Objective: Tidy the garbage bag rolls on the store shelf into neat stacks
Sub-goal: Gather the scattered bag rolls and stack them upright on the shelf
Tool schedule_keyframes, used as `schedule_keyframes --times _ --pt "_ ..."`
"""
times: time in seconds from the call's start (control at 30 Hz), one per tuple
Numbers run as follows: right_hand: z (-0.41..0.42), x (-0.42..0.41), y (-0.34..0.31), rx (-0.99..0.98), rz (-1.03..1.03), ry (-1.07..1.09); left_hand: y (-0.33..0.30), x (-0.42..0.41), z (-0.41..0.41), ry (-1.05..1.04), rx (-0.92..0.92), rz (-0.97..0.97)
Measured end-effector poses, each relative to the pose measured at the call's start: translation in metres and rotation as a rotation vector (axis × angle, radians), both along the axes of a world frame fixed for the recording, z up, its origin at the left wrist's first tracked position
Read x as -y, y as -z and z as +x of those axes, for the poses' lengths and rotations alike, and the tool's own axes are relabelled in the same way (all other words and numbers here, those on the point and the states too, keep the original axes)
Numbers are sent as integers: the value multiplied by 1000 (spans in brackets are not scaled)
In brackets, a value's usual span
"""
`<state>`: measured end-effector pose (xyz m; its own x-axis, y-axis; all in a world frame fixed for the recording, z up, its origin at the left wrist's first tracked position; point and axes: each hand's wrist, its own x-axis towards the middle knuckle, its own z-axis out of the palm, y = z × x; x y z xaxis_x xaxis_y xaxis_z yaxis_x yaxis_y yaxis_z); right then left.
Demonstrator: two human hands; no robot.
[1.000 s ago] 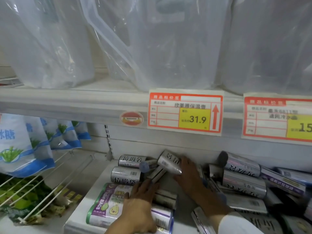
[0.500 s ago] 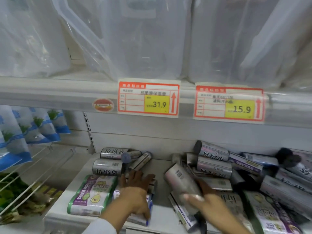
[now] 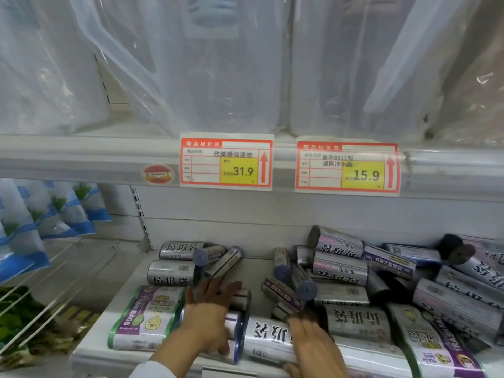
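Silver garbage bag rolls lie on the white lower shelf (image 3: 120,304). Two rolls (image 3: 170,272) are lined up at the back left, with a thinner one (image 3: 227,259) leaning on them. A green-and-purple trash bag pack (image 3: 144,317) sits at the front left. My left hand (image 3: 210,312) lies flat, fingers spread, on rolls beside that pack. My right hand (image 3: 313,345) grips a silver roll (image 3: 268,339) lying along the shelf's front edge. A jumbled heap of rolls (image 3: 341,271) fills the right half, with another purple pack (image 3: 433,347) at the front right.
An upper shelf rail carries two price tags, 31.9 (image 3: 226,160) and 15.9 (image 3: 347,166), just above the rolls. Clear plastic-wrapped goods (image 3: 218,64) fill the shelf above. Blue-and-white packets (image 3: 54,211) hang to the left over a wire rack (image 3: 54,282).
My right hand carried a silver roll from mid-air down to the shelf's front edge, beside the left hand. My left hand stayed on the rolls. The camera moved closer and rightward.
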<state>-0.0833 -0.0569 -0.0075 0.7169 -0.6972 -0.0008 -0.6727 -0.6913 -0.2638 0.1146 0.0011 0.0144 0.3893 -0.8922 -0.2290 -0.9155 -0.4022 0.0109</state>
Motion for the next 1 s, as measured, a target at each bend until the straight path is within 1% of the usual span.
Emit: schedule_keyframes --times 0.03,0.07,0.1,0.2,0.27,0.3,0.47,0.53,0.6,0.73,0.83,0.87,0.9,0.93,0.97,1.0 --pt "4 1 10 -12 -89 -23 0 0 0 3 6 1" --pt "5 -3 10 7 -140 23 1 -1 1 7 14 1" --pt "4 -1 17 69 -194 17 1 -2 1 13 21 1" --pt "9 3 38 13 -243 16 2 -3 1 34 29 -9" --pt "5 2 49 79 -377 -14 2 -1 0 58 31 -10" --pt "3 2 50 99 -412 1 2 0 -2 68 30 -3" --pt "3 1 51 -29 -233 25 1 -3 -11 80 33 -8" --pt "4 5 52 -56 -207 29 -2 -5 -15 80 33 -21" --pt "4 9 51 -104 -214 26 -6 -4 -22 123 48 -54" --pt "-1 10 32 -60 -193 20 -7 7 -52 355 107 -69" --pt "-2 26 15 68 -258 72 1 15 -67 408 106 -37" --pt "1 35 10 72 -279 94 5 16 -68 430 103 -41" --pt "5 45 6 39 -299 79 7 16 -70 420 106 -65" --pt "11 52 1 -24 -336 48 14 19 -68 407 153 -156" --pt "19 58 -6 -108 -348 0 19 21 -64 421 171 -180" --pt "26 63 -12 -181 -337 -53 26 22 -61 427 182 -145"
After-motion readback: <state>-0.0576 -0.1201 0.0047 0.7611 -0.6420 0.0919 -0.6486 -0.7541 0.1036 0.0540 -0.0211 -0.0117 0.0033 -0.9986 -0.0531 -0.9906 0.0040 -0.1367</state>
